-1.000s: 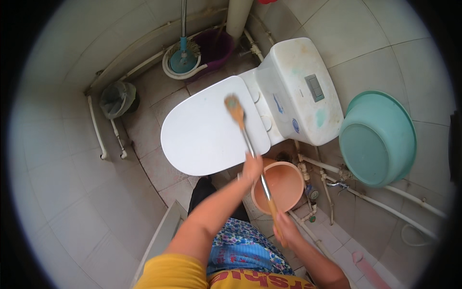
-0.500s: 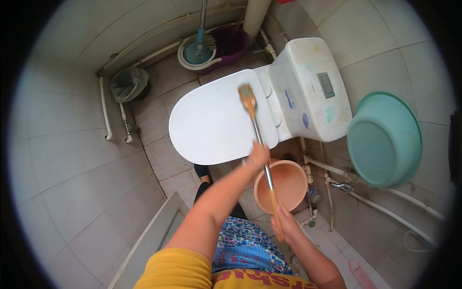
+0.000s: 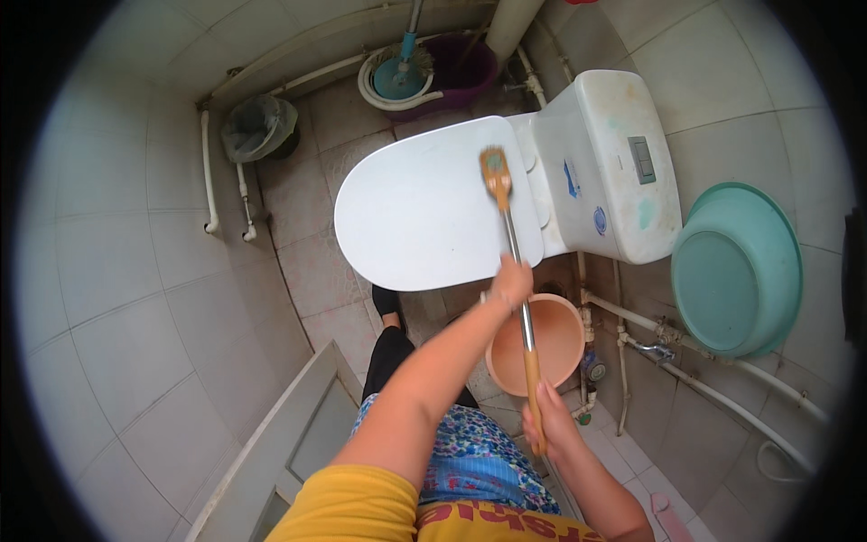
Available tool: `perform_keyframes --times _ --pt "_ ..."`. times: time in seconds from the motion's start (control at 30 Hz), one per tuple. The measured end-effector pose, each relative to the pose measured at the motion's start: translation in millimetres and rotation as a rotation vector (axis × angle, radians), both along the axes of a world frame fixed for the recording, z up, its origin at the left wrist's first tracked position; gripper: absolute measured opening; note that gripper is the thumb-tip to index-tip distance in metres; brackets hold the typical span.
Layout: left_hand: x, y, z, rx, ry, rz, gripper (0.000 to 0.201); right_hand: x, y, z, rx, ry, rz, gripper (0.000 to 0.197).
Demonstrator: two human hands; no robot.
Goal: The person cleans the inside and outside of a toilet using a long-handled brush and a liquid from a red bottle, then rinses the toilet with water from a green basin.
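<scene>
Both hands hold a long-handled scrub brush point(image 3: 495, 176) with a tan head, a metal shaft and a wood-coloured grip. My left hand point(image 3: 513, 282) is wrapped round the metal shaft, and my right hand point(image 3: 553, 421) grips the wood-coloured end nearer my body. The brush head lies over the white toilet lid point(image 3: 420, 217), close to its hinges; whether the bristles touch it cannot be made out. The lid is down. Under the shaft stands a peach-coloured bucket point(image 3: 562, 330), partly covered by the brush and my left hand.
Right of the lid is the toilet tank point(image 3: 628, 167). A green basin point(image 3: 736, 271) leans at the right wall above pipes with a tap point(image 3: 652, 350). A mop bucket point(image 3: 393, 77) and a lined bin point(image 3: 257, 126) stand behind. A door point(image 3: 280, 443) is at lower left.
The view has shifted a little, so the surroundings sit differently in the picture. The brush head remains over the lid near the hinges, and both hands keep their hold.
</scene>
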State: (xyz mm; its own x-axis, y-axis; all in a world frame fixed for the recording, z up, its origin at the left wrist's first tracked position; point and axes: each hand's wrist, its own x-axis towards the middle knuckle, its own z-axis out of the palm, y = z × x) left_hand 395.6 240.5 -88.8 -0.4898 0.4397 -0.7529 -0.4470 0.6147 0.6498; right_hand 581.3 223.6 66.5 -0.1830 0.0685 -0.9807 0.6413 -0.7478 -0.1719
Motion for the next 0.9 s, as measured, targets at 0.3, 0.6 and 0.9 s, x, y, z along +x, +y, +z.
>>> perform_keyframes --times 0.3,0.6,0.9 --pt "55.8 -88.3 4.3 -0.226 -0.130 0.266 0.037 34.7 -11.5 17.6 -0.205 0.069 0.332 0.047" --pt "-27.0 -92.1 -20.7 -0.084 -0.031 0.244 0.034 -25.5 -37.6 -15.0 -0.260 0.107 0.145 0.046" --pt "5.7 -103.0 -6.6 -0.052 -0.091 0.263 0.032 -4.5 -26.6 5.1 -0.265 0.033 0.200 0.046"
